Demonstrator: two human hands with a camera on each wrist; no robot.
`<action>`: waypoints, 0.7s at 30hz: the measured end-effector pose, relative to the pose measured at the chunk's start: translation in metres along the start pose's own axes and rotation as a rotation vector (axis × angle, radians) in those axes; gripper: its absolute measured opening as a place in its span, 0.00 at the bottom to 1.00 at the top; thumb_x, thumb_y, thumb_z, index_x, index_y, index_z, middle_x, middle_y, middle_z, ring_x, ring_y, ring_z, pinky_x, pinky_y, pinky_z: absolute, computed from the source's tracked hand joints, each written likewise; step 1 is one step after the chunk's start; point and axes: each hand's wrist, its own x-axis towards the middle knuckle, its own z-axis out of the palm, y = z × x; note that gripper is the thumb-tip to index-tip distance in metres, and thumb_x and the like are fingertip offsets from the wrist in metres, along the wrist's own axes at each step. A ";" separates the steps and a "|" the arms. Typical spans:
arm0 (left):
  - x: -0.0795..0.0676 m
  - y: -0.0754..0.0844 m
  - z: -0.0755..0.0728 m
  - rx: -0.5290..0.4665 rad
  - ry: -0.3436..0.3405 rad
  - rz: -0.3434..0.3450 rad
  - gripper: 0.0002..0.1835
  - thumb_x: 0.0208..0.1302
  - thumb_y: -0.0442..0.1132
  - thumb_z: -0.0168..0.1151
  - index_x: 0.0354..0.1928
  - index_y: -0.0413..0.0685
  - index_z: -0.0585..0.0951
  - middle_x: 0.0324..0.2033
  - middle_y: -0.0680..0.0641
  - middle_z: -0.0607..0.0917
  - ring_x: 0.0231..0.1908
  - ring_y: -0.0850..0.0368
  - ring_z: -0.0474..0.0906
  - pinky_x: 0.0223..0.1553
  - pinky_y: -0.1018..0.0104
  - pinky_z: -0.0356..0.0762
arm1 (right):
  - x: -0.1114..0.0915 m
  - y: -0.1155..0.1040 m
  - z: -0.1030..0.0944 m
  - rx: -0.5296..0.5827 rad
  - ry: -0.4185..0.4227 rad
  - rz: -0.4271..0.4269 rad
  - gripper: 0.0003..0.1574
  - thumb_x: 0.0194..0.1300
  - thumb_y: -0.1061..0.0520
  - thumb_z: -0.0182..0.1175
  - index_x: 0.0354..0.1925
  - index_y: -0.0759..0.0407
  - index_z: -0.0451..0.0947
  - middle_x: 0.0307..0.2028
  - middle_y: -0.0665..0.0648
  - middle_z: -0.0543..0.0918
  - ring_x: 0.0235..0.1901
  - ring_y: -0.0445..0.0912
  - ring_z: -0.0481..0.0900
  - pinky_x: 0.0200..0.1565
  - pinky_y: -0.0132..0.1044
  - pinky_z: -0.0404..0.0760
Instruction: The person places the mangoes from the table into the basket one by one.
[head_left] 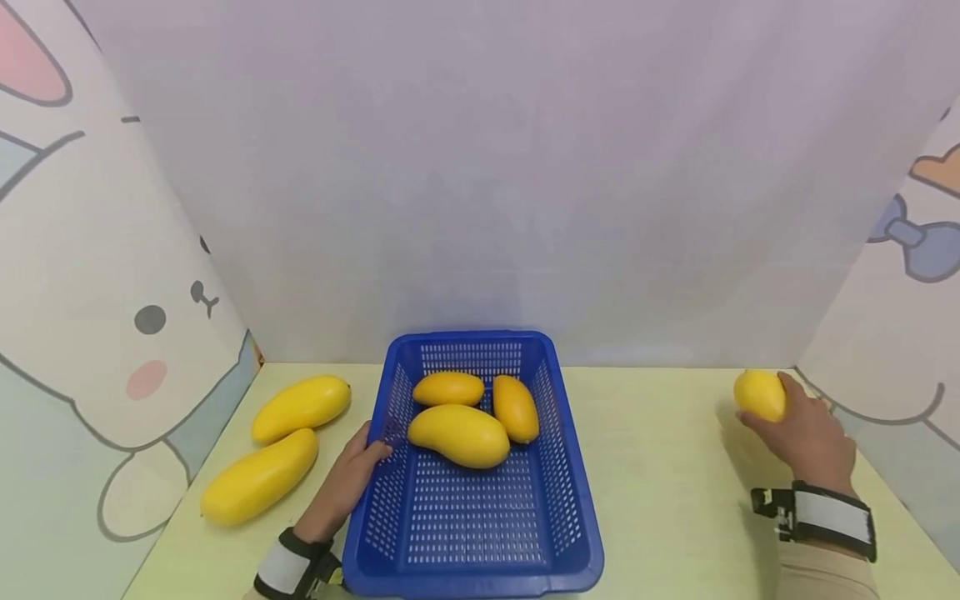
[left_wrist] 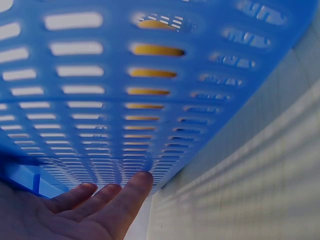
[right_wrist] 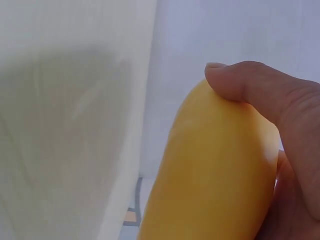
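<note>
A blue plastic basket (head_left: 517, 583) stands in the middle of the table, with three yellow mangoes in its far half, the largest mango (head_left: 459, 436) nearest me. My left hand (head_left: 348, 483) holds the basket's left side, thumb over the rim. In the left wrist view its fingers (left_wrist: 125, 205) lie along the outside of the slotted wall (left_wrist: 115, 102). Far to the right, my right hand (head_left: 813, 437) grips another yellow mango (head_left: 760, 395). From the right wrist, the thumb presses on one end of this mango (right_wrist: 215, 165); the other fingers are mostly hidden behind it.
Two more yellow mangoes, a farther mango (head_left: 302, 409) and a nearer mango (head_left: 258, 477), lie left of the basket on the pale yellow table (head_left: 652, 483). A plain light wall (head_left: 495, 183) rises at the table's back edge, with cartoon-printed panels (head_left: 90, 275) on both sides.
</note>
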 end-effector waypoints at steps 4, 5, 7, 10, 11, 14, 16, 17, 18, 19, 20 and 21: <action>0.000 -0.001 0.000 0.008 0.003 0.018 0.30 0.73 0.35 0.45 0.75 0.42 0.59 0.56 0.34 0.77 0.42 0.44 0.80 0.42 0.52 0.82 | 0.000 -0.006 -0.004 0.013 0.042 -0.026 0.62 0.64 0.31 0.62 0.77 0.66 0.49 0.51 0.83 0.71 0.42 0.76 0.74 0.25 0.59 0.72; 0.000 -0.001 0.000 0.005 0.001 0.018 0.30 0.73 0.35 0.45 0.75 0.43 0.59 0.56 0.34 0.77 0.42 0.44 0.80 0.42 0.52 0.82 | -0.001 -0.008 -0.005 0.016 0.052 -0.033 0.62 0.64 0.31 0.63 0.77 0.66 0.50 0.51 0.83 0.71 0.42 0.75 0.75 0.25 0.58 0.72; 0.000 0.000 0.000 0.003 -0.002 0.018 0.30 0.73 0.35 0.45 0.75 0.43 0.59 0.56 0.34 0.77 0.42 0.44 0.80 0.42 0.52 0.82 | -0.001 -0.011 -0.008 0.019 0.066 -0.046 0.62 0.63 0.32 0.63 0.77 0.67 0.50 0.51 0.82 0.72 0.41 0.74 0.76 0.24 0.56 0.72; 0.001 0.000 0.000 -0.003 -0.009 0.010 0.30 0.73 0.35 0.45 0.76 0.43 0.58 0.57 0.34 0.77 0.42 0.43 0.80 0.42 0.51 0.82 | -0.002 -0.017 -0.011 0.019 0.076 -0.051 0.62 0.63 0.32 0.63 0.77 0.66 0.50 0.49 0.82 0.73 0.38 0.73 0.76 0.22 0.53 0.71; 0.001 0.000 -0.001 -0.005 -0.011 0.007 0.30 0.73 0.35 0.44 0.76 0.44 0.58 0.57 0.34 0.77 0.42 0.43 0.80 0.42 0.51 0.82 | -0.003 -0.018 -0.013 0.020 0.077 -0.050 0.62 0.63 0.32 0.63 0.77 0.66 0.50 0.49 0.83 0.73 0.37 0.73 0.76 0.22 0.53 0.71; 0.001 0.000 -0.001 -0.006 -0.019 0.003 0.30 0.73 0.35 0.44 0.76 0.44 0.57 0.58 0.33 0.76 0.42 0.43 0.80 0.42 0.51 0.82 | -0.005 -0.023 -0.016 0.026 0.085 -0.051 0.62 0.63 0.32 0.63 0.78 0.65 0.49 0.48 0.83 0.72 0.37 0.74 0.76 0.22 0.53 0.71; 0.001 0.000 -0.001 -0.007 -0.020 0.004 0.30 0.73 0.35 0.44 0.76 0.44 0.57 0.58 0.33 0.76 0.42 0.43 0.80 0.42 0.51 0.82 | -0.007 -0.026 -0.018 0.031 0.090 -0.054 0.62 0.63 0.32 0.63 0.77 0.65 0.49 0.49 0.83 0.71 0.37 0.74 0.76 0.22 0.54 0.71; 0.001 0.000 -0.001 -0.010 -0.022 0.003 0.30 0.73 0.35 0.44 0.76 0.44 0.57 0.58 0.33 0.76 0.42 0.43 0.79 0.42 0.51 0.82 | -0.007 -0.027 -0.019 0.032 0.094 -0.057 0.62 0.63 0.33 0.64 0.77 0.66 0.50 0.49 0.83 0.71 0.37 0.75 0.76 0.22 0.54 0.71; 0.001 0.000 -0.001 -0.012 -0.023 0.002 0.30 0.73 0.35 0.44 0.76 0.44 0.57 0.58 0.33 0.75 0.42 0.43 0.79 0.42 0.51 0.82 | -0.008 -0.029 -0.020 0.033 0.097 -0.059 0.62 0.63 0.33 0.64 0.77 0.66 0.50 0.49 0.83 0.71 0.37 0.75 0.76 0.22 0.54 0.71; 0.001 0.000 -0.002 -0.014 -0.024 0.002 0.30 0.73 0.35 0.44 0.76 0.44 0.57 0.58 0.33 0.75 0.42 0.43 0.80 0.41 0.50 0.82 | -0.009 -0.030 -0.021 0.033 0.098 -0.060 0.62 0.63 0.33 0.64 0.77 0.66 0.50 0.49 0.83 0.71 0.36 0.75 0.76 0.22 0.54 0.71; 0.001 0.000 -0.002 -0.016 -0.025 0.001 0.30 0.73 0.35 0.44 0.76 0.44 0.57 0.58 0.33 0.75 0.42 0.43 0.80 0.41 0.50 0.82 | -0.009 -0.031 -0.022 0.033 0.099 -0.061 0.62 0.63 0.33 0.64 0.77 0.66 0.50 0.49 0.83 0.71 0.36 0.74 0.76 0.22 0.53 0.70; 0.002 -0.001 -0.002 -0.018 -0.026 0.000 0.30 0.73 0.35 0.44 0.76 0.44 0.57 0.58 0.33 0.76 0.42 0.43 0.80 0.41 0.50 0.82 | -0.009 -0.032 -0.023 0.032 0.100 -0.061 0.62 0.63 0.33 0.64 0.77 0.66 0.50 0.49 0.83 0.71 0.36 0.74 0.76 0.22 0.53 0.70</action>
